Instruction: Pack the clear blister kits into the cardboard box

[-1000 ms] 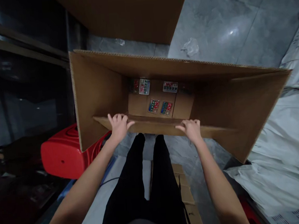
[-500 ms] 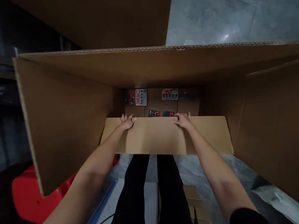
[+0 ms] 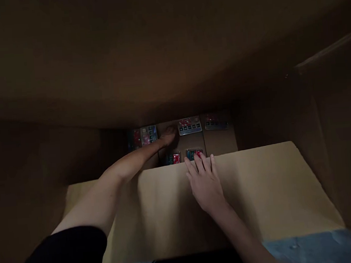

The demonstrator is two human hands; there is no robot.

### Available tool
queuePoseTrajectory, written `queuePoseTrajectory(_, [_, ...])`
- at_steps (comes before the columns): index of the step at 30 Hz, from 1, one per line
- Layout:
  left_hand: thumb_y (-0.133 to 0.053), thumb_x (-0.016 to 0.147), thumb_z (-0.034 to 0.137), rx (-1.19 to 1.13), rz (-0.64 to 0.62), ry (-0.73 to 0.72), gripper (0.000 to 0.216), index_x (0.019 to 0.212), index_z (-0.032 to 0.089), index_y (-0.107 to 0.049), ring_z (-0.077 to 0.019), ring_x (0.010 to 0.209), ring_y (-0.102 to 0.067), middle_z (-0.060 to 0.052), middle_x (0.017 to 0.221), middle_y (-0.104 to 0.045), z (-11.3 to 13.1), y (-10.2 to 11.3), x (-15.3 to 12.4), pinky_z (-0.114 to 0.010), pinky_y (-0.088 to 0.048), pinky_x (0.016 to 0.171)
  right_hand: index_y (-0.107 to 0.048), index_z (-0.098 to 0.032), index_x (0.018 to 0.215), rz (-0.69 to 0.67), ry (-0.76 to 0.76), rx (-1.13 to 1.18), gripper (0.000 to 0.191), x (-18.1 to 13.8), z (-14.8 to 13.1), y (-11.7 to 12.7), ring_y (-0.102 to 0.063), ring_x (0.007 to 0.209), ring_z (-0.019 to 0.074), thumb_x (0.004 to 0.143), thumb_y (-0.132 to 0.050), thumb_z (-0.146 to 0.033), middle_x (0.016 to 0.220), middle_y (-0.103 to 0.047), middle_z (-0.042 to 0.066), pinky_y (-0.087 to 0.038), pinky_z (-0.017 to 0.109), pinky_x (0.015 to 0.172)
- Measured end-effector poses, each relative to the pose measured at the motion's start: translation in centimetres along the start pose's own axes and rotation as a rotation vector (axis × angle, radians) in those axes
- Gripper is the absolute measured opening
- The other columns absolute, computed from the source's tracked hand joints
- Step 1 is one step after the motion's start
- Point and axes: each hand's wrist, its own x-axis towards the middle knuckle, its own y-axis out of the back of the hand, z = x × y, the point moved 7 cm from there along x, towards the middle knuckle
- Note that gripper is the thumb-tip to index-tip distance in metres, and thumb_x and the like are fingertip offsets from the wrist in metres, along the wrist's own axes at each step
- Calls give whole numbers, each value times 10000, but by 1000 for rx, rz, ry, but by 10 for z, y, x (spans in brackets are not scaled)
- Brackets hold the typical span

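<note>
No lettering can be read. On the upper packs near the middle of the frame, reddish patches and small dark marks are too tiny and dim to make out; the lower packs, partly hidden, are equally illegible.

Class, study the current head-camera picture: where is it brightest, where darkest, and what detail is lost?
In the head view, the cardboard flap is brightest, with soft shadow beside the right hand; in the same view, the far wall is nearly black, the left hand dim, and the small packs' print unreadable.
</note>
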Motion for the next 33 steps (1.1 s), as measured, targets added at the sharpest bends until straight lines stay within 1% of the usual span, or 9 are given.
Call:
queuePoseTrajectory(2, [-472,926,289,17,33,-103,473,1368,130,-426,-263,1369,-328,-168,1450,-402,15,-10,30,-428,-286,1112,-563,-177,1306,51,31,-56,396,1,2,3,-518,1212,335,942,-429,-257,1269,-591,156,-330,576,1057])
queuePoseTrajectory(5, [-629,814,417,28,71,-189,796,1443,66,-290,-340,1433,-158,-235,1524,-239,24,-22,61,-480,-174,1143,-586,-190,1279,112,30,-112,384,0,2,9,-551,1170,319,946,-408,-262,1233,-618,132,-371,560,1034])
queuePoseTrajectory(9, [-746,694,452,22,71,-197,949,1455,109,-295,-398,1424,-144,-250,1527,-207,23,-35,76,-519,-138,1129,-592,-221,1266,133,33,-140,393,-2,-1,14,-559,1154,286,966,-341,-261,1188,-646,92,-377,537,1037])
queuePoseTrajectory(14, [-684,730,537,-20,69,-51,809,1405,198,-393,-390,1292,-379,-213,1420,-384,24,-47,66,-490,-303,1042,-647,-210,1186,176,42,-194,417,1,1,16,-587,1049,275,957,-298,-218,1071,-670,110,-386,550,1007])
queuePoseTrajectory(19, [-693,724,513,-109,33,194,914,1463,180,-270,-364,1182,-490,-213,1339,-468,16,-69,48,-447,-428,933,-669,-197,1136,217,66,-195,417,3,4,14,-567,982,270,957,-293,-224,992,-648,124,-399,572,978])
queuePoseTrajectory(23, [-632,737,585,-202,21,358,1015,1502,157,-121,-344,1157,-540,-237,1385,-439,-10,-78,30,-403,-472,879,-634,-205,1179,215,69,-131,381,2,9,12,-534,1012,261,966,-321,-256,1026,-603,115,-381,587,996])
queuePoseTrajectory(27, [-399,858,611,-217,35,469,920,1499,46,-57,-398,1184,-527,-328,1410,-374,-29,-76,13,-467,-468,889,-622,-205,1191,211,71,-96,374,0,10,13,-524,1032,259,969,-325,-254,1039,-585,110,-366,591,1015])
queuePoseTrajectory(30, [-402,857,613,-170,70,423,956,1478,-37,-77,-431,1350,-326,-350,1497,-174,-25,-70,11,-503,-353,1046,-603,-205,1221,190,54,-85,377,0,8,13,-520,1051,258,972,-325,-259,1068,-584,110,-355,588,1035])
queuePoseTrajectory(33, [-521,815,593,-47,110,133,960,1487,16,-152,-413,1432,-90,-273,1547,-79,-2,-67,19,-550,-134,1149,-595,-199,1231,196,60,-107,387,0,6,14,-523,1042,259,975,-312,-265,1055,-591,115,-362,590,1029])
